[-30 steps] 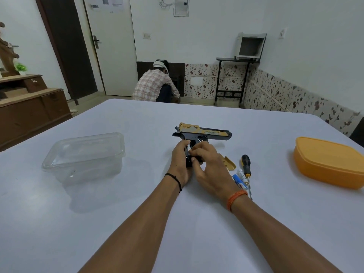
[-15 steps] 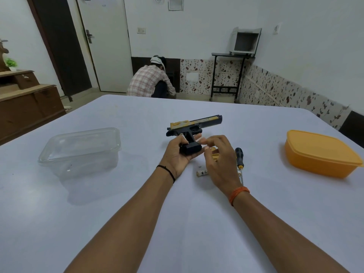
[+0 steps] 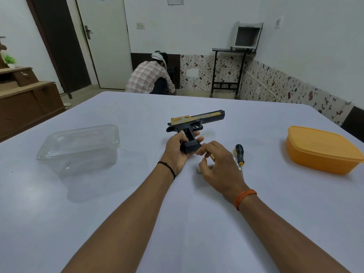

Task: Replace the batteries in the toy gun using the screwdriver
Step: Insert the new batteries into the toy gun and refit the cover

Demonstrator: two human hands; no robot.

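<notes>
The left hand (image 3: 176, 148) is wrapped around the grip of the toy gun (image 3: 195, 125) and holds it lifted above the white table (image 3: 118, 223) — barrel pointing right and slightly up, the black base of the grip turned toward the camera. The gun is black with a yellow-gold slide. The right hand (image 3: 218, 164) hovers just right of the grip base, its fingers loosely curled with the fingertips close to the base; whether they pinch anything cannot be told. Beneath that hand a small battery (image 3: 198, 170) lies on the table, only its pale end showing. Just to the right lies the screwdriver (image 3: 239, 153), black handle with a yellow collar, its thin shaft pointing toward the camera. A clear plastic container (image 3: 78, 148) sits well to the left, and an orange lidded box (image 3: 323, 149) well to the right. Beyond the table a person in a checked shirt (image 3: 148, 77) crouches near the wall — back turned.
</notes>
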